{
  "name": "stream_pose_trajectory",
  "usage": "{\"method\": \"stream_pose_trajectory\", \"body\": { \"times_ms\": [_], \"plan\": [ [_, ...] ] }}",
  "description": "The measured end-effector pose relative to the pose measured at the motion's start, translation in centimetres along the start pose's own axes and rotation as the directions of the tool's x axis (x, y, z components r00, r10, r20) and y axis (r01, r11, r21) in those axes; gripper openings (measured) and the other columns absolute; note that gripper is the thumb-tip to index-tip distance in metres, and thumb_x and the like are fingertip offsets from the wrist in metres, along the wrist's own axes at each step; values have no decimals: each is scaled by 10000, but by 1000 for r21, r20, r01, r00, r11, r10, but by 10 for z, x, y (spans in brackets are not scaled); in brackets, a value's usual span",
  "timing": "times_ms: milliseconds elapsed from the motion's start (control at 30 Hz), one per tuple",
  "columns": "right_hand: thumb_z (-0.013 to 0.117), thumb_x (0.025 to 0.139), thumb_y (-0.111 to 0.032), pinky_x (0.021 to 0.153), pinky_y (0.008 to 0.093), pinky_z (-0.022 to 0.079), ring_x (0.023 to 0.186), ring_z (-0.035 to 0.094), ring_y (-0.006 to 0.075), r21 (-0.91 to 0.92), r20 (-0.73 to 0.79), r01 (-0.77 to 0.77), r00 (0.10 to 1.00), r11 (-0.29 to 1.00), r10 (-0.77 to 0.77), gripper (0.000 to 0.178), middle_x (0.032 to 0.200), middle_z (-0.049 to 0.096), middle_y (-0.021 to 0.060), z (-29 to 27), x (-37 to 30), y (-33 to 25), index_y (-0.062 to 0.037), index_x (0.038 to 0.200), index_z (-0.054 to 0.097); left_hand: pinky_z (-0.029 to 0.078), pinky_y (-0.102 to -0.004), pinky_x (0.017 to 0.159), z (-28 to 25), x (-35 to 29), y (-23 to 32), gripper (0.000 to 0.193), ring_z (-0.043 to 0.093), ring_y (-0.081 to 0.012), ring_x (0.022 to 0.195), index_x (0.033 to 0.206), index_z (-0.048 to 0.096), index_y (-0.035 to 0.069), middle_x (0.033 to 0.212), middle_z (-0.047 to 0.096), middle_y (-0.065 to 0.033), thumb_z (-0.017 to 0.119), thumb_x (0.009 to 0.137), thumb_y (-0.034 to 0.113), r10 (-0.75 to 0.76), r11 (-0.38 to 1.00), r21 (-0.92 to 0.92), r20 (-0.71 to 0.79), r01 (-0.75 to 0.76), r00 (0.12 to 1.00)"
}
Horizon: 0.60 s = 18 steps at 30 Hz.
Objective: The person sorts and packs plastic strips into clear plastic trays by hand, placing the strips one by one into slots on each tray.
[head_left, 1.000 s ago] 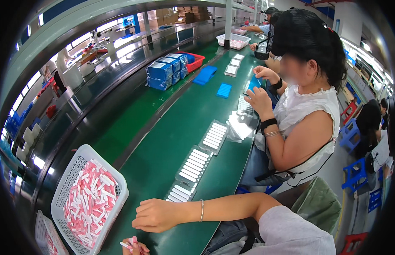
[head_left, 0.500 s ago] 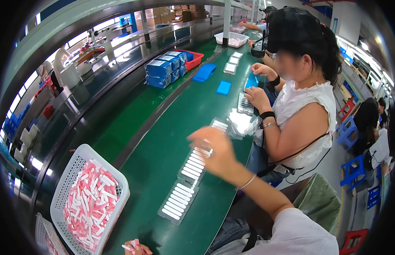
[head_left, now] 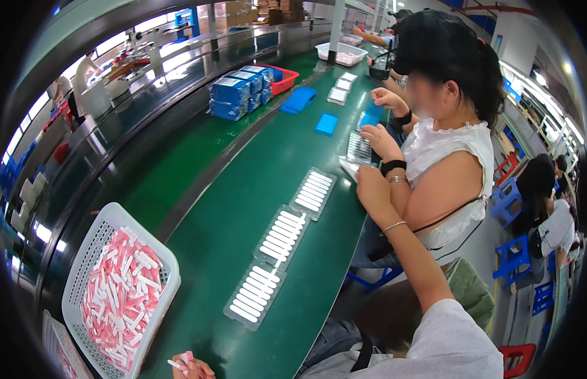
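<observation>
My left hand (head_left: pixel 195 367), partly cut off by the lower edge, is closed on a few pink-and-white sticks (head_left: pixel 180 364). My right hand (head_left: pixel 372 191) is stretched to the table's right edge beside a co-worker. Its fingers are closed round a stack of white sheets (head_left: pixel 349 168), mostly hidden by the hand. Three clear plastic trays lie end to end on the green table, each holding a row of white sticks: the near tray (head_left: pixel 233 309), the middle tray (head_left: pixel 262 258) and the far tray (head_left: pixel 328 183).
A white basket (head_left: pixel 173 281) heaped with pink-and-white sticks (head_left: pixel 123 297) stands at left, beside another basket (head_left: pixel 53 338). Farther back are blue wrapped packs (head_left: pixel 230 98), a red basket (head_left: pixel 290 80) and blue pads (head_left: pixel 298 100). A co-worker's hands (head_left: pixel 381 140) work over a clear tray (head_left: pixel 359 148).
My right hand has moved from above the trays to the right and closed on the white sheets, which have tilted up. The far tray is uncovered. My left hand still holds its sticks.
</observation>
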State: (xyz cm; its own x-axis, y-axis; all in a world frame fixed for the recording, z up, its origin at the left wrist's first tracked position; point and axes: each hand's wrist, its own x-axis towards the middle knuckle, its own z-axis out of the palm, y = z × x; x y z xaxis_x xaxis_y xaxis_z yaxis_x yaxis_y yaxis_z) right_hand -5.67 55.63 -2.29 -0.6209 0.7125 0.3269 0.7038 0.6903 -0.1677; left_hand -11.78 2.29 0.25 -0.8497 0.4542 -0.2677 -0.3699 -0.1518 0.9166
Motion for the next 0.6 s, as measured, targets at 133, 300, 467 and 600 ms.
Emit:
{"method": "stream_pose_trajectory", "body": {
  "times_ms": [133, 300, 467, 600],
  "plan": [
    [503, 744, -3, 691, 423, 494, 845, 583, 325, -64, -222, 130, 965, 989, -141, 173, 874, 616, 142, 0, -4, 14, -14, 902, 575, 332, -187, 415, 2, 0, 2, 174, 412, -69, 477, 1123, 461, 48, 776, 553, -65, 454, 971, 131, -3, 1000, 14, -3, 3, 1000],
    [550, 777, 5, 722, 365, 505, 854, 625, 303, 299, -282, 337, 925, 893, -255, 203, 897, 654, 168, -3, -20, 12, -3, 958, 643, 336, -188, 415, -1, -5, -1, 173, 409, -69, 468, 1124, 463, 50, 769, 548, -64, 452, 970, 127, 23, 1000, 14, -2, -23, 1000],
    [606, 855, -28, 768, 280, 507, 854, 613, 131, 893, 96, -118, 993, 434, 73, 183, 962, 661, 77, -24, -68, 31, 10, 1031, 643, 337, -188, 411, 0, -5, 0, 176, 410, -70, 466, 1127, 466, 53, 757, 546, -59, 453, 967, 123, 24, 1000, 9, 17, -24, 1000],
    [539, 855, 43, 813, 292, 525, 964, 611, 170, 949, 235, -199, 963, -243, 129, 355, 1148, 595, 108, -122, -116, 13, 3, 1207, 524, 329, -186, 399, -1, -3, 3, 161, 401, -67, 453, 1114, 471, 61, 748, 547, -56, 453, 967, 123, -40, 998, -52, -58, 37, 998]
  ]
}}
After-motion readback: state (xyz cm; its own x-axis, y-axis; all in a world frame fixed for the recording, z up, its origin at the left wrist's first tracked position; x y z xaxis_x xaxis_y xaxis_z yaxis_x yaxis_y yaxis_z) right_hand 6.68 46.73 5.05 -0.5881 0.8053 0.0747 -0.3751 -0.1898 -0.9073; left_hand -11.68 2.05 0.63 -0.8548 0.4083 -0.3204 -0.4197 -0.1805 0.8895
